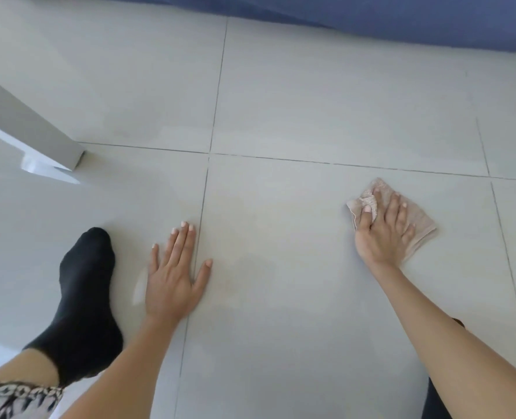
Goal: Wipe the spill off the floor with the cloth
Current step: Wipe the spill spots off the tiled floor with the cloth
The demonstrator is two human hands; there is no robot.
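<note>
A beige cloth [418, 219] lies flat on the pale grey tiled floor [311, 101] at the right. My right hand [382, 231] presses down on it, fingers spread, with a folded corner of the cloth under the thumb and forefinger. My left hand [173, 272] rests flat on the floor at the left of centre, palm down, holding nothing. Between the two hands the tile shows a faint dull, slightly yellowish smear [250, 267]; its outline is hard to make out.
My foot in a black sock [84, 294] stands on the floor left of my left hand. A white furniture leg [24, 128] comes down at the far left. Dark blue fabric [401, 16] hangs along the top edge.
</note>
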